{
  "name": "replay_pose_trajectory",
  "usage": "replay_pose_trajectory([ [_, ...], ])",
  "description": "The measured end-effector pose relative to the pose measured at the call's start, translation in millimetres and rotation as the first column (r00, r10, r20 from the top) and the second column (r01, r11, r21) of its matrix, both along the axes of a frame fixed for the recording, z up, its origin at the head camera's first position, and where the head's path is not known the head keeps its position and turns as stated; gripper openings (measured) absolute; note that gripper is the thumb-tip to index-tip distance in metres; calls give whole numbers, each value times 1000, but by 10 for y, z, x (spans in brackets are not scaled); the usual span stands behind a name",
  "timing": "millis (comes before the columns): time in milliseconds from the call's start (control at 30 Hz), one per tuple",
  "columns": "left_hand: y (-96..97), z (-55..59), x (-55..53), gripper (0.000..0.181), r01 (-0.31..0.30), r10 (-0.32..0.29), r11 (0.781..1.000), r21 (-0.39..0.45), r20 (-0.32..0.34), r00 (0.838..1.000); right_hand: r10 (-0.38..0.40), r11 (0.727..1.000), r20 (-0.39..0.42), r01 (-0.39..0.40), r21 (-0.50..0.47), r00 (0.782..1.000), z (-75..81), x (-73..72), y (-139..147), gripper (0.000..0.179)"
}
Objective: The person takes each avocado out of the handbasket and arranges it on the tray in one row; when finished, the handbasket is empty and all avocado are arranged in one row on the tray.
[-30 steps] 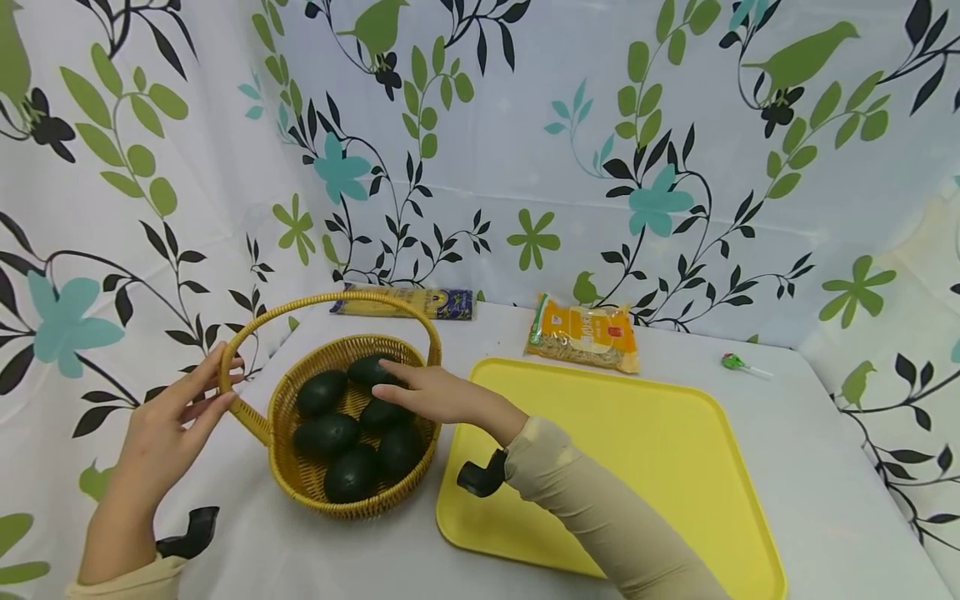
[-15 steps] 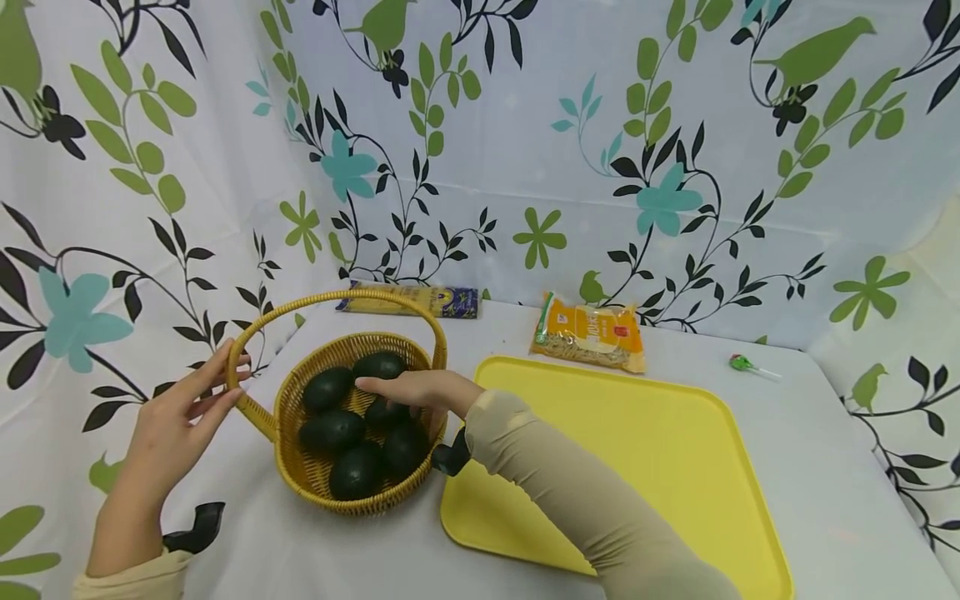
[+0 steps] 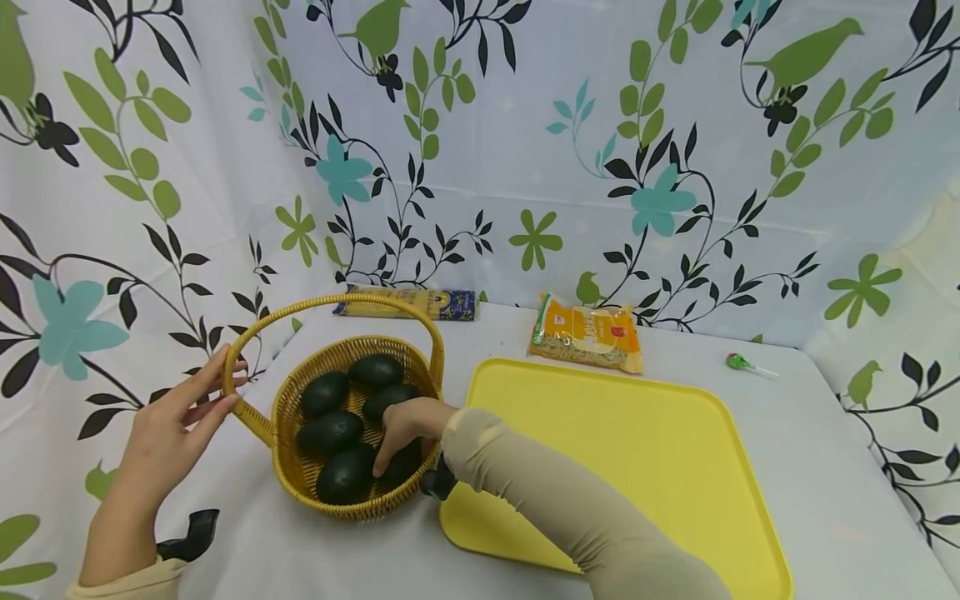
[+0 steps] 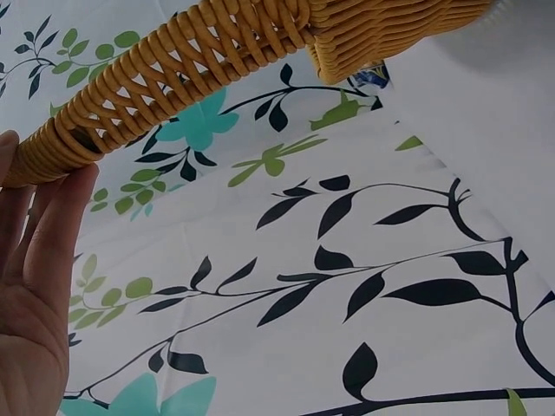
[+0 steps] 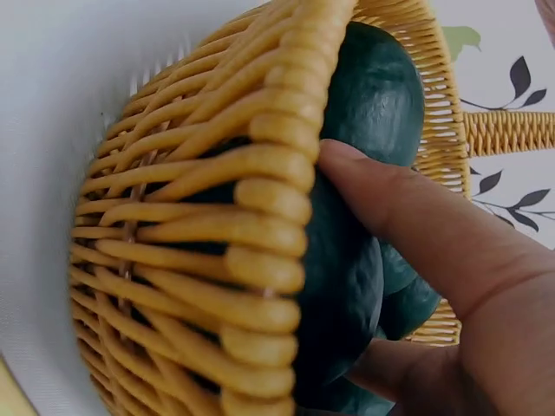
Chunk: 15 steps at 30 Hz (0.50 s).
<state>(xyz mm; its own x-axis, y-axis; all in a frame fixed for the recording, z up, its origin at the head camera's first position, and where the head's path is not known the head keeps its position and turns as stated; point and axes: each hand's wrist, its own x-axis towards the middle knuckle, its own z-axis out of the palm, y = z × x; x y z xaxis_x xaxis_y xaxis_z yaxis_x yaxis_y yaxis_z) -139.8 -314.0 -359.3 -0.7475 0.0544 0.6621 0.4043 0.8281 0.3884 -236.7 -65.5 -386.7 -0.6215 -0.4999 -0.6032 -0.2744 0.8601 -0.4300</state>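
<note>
In the head view the right hand [image 3: 408, 425] covers much of the smooth, dark green oval fruit [image 3: 402, 467] that it grips, and most of its own fingers are out of sight there; the right wrist view shows one digit reaching along this fruit's upper side and another curled at its lower side, while the woven wall screens the rest. That fruit sits inside a round, honey-yellow wicker basket [image 3: 306, 473], against the side nearest the tray. Its skin is almost black-green with a soft sheen, its outline a plump egg shape. Five similar dark green oval fruits [image 3: 330, 433] lie around it in the basket, one partly behind the right hand. The left hand [image 3: 161, 433] pinches the tall, arched wicker handle [image 3: 330, 302] at its left side; in the left wrist view that hand is cut off by the frame's left edge. The beige right sleeve [image 3: 555, 483] hides part of a yellow rectangular tray [image 3: 637, 442], whose near right corner runs out of the picture. Behind, on the white table [image 3: 832, 475], lie a blue-and-yellow long packet [image 3: 450, 307], partly crossed by the handle, an orange plastic packet [image 3: 588, 335] with small unreadable print, and a small green-headed lollipop [image 3: 738, 362].
</note>
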Motion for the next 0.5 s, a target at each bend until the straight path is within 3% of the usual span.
replay_pose_trajectory([
  [200, 2, -22, 1, 74, -6, 6, 1000, 12, 11, 1000, -31, 989, 126, 48, -140, 992, 197, -54, 108, 68],
  [333, 10, -20, -8, 75, 7, -7, 1000, 7, -4, 1000, -61, 950, 233, 128, -284, 971, 424, -135, 225, 71],
  [500, -2, -15, 9, 74, -4, 3, 1000, 14, 16, 1000, -68, 914, 257, 164, -372, 964, 596, -178, 347, 69],
])
